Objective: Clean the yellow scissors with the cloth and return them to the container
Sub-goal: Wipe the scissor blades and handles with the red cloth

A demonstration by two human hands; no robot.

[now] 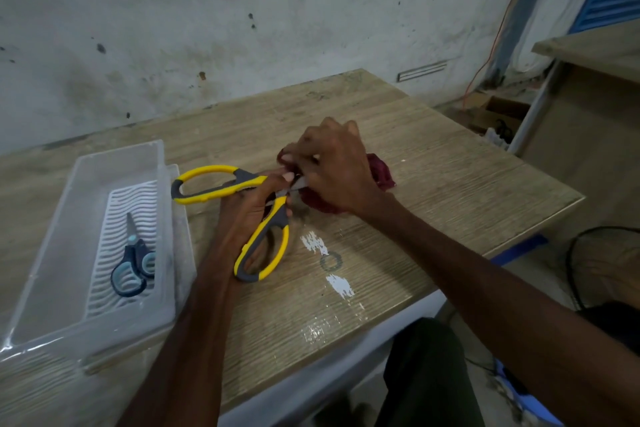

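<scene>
The yellow scissors (207,184) with grey grips are spread wide over the middle of the wooden table, one handle loop pointing left, the other toward me. My left hand (247,215) grips them near the pivot. My right hand (332,166) presses a dark red cloth (381,173) around the blades, which are mostly hidden under the cloth and fingers. The clear plastic container (69,215) stands at the left, a hand's width from the scissors.
Small blue scissors (133,263) lie on a white ribbed insert inside the container. The wall runs close behind the table (433,156). White scuffs mark the near table surface. A second desk stands at the right, a black fan below it.
</scene>
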